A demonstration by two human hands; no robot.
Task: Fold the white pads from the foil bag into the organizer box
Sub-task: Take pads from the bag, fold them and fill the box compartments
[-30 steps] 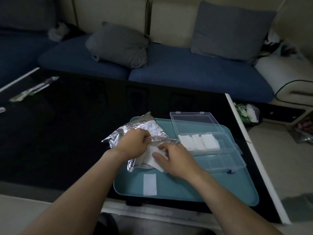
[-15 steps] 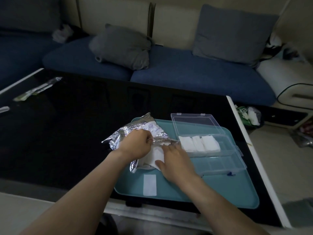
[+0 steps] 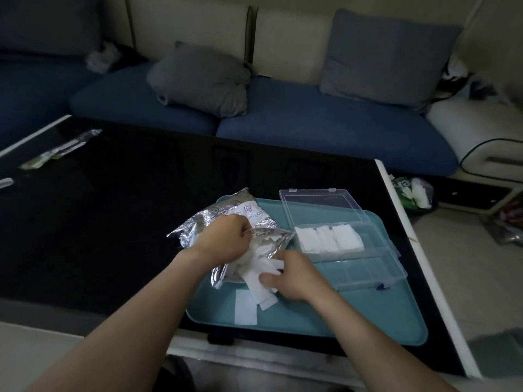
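A crinkled silver foil bag [image 3: 198,227] lies on the left end of a teal tray [image 3: 368,315]. My left hand [image 3: 223,239] pinches the bag's open edge and holds its mouth up. My right hand [image 3: 294,274] grips a bunch of white pads [image 3: 257,278] that stick out of the bag's mouth. One flat white pad [image 3: 245,306] lies alone on the tray near its front edge. The clear organizer box [image 3: 365,267] sits open at the tray's right, its lid laid back. Three folded white pads [image 3: 328,237] fill its rear compartments.
The tray rests at the right end of a black glass table [image 3: 113,222], close to its white right edge [image 3: 407,227]. A long wrapper [image 3: 60,148] lies at the table's far left. A blue sofa with grey cushions [image 3: 203,77] stands behind the table.
My right hand has drawn back toward me from the bag's mouth, and more of the white pads now show outside the bag. My left hand stays on the bag's edge.
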